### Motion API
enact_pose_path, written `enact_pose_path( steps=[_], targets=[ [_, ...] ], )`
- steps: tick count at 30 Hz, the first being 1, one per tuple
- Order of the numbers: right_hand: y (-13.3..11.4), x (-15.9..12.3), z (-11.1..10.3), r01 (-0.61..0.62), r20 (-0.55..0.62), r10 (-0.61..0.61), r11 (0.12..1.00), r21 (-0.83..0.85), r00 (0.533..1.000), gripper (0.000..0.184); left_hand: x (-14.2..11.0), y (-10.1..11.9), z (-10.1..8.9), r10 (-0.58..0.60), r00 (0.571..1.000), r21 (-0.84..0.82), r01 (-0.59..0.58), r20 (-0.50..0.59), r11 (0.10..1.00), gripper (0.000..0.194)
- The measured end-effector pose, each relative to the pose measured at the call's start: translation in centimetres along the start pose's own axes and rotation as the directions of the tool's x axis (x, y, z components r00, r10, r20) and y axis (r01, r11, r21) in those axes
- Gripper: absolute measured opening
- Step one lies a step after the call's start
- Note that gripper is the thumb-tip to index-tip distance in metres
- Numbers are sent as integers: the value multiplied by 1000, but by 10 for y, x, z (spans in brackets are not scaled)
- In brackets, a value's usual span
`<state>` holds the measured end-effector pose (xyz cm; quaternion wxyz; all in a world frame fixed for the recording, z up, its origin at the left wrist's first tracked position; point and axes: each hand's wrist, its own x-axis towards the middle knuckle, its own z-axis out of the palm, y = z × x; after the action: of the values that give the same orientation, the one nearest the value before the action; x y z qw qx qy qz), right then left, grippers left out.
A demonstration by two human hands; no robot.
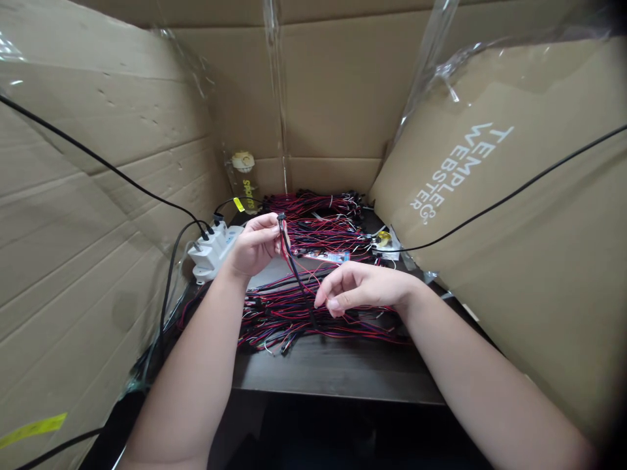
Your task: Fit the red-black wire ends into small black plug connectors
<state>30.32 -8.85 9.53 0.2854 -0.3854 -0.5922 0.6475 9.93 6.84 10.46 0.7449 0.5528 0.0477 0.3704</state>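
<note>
Both forearms are reaching fwd, bare, converging toward centre. Left hand is sitting higher & farther out — fingers curled, thumb and fingertips pinching shut, palm turned right. Right hand is hanging lower, nearer, wrist bent inward — fingers curling loosely, thumb & index tips pressing together, pointing left.

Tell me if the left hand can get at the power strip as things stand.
Probably yes. The left hand holds a wire right beside the power strip, with nothing between them; it would have to drop the wire first.
</note>
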Motion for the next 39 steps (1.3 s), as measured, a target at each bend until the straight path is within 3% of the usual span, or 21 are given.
enact_pose_path(
  steps=[2,8,13,18,25,34,39],
  targets=[
    [-1,-1,1,2,-3,-2,1000,-15,1000,33,0,-1,-1,-8,1000,4,8,14,1000,21],
    [-1,-1,-1,39,-154,-41,999,-19,987,36,1,-3,0,-33,997,6,33,66,999,21],
    [3,1,-2,65,-182,-55,997,46,982,67,-1,0,3,-39,997,22,38,65,999,24],
    [2,2,-1,86,-146,-82,996,27,986,49,-2,0,2,-32,995,10,31,96,999,24],
    [1,4,4,48,-149,-39,997,57,988,42,0,-5,-2,-26,990,-9,28,137,1000,19],
    [-2,8,14,51,-266,-36,997,52,963,29,-1,-8,2,-105,989,58,100,100,993,21],
    [-4,8,16,140,-391,-109,989,53,914,26,1,-9,8,-165,983,118,154,82,981,24]
  ],
)
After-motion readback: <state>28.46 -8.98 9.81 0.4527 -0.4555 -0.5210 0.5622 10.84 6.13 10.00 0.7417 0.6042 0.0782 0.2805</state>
